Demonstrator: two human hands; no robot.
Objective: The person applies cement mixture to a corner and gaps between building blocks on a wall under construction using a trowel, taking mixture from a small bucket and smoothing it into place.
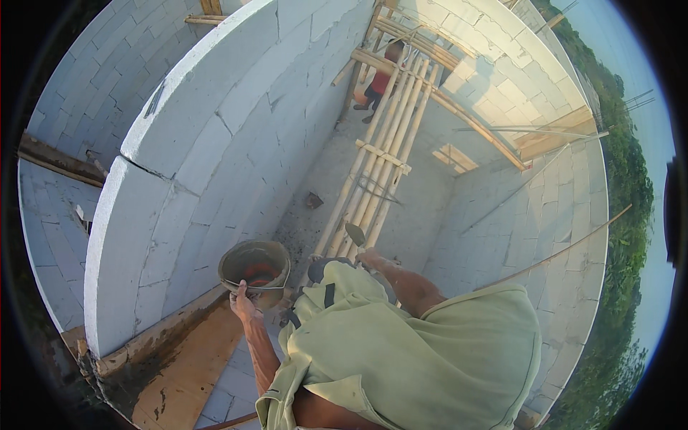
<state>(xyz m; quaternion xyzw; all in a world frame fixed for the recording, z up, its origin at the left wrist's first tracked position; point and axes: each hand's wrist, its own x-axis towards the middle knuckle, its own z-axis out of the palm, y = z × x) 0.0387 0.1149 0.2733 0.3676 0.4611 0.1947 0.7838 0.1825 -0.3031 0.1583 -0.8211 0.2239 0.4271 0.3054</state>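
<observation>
The left grip (244, 302) is closed on the near rim of a dark bucket (240, 261); a reddish patch shows inside it; the bucket is just left of the near end of a row of pale poles (378, 185); the right grip (370, 259) holds a trowel (354, 233), its blade over the near end of the same row, though the fingers are too small to make out; a pale green shirt (412, 337) covers the person's back and shoulders; a short crosspiece (384, 158) lies across the poles; beyond their far left edge is another person (378, 84) in a red top; left of the bucket curves a pale block wall (190, 158), with a wooden board (190, 365) near its lower corner; a dark lump (313, 201) lies on the grey floor (423, 197), left of the poles; trees (623, 236) stand outside, far right.
</observation>
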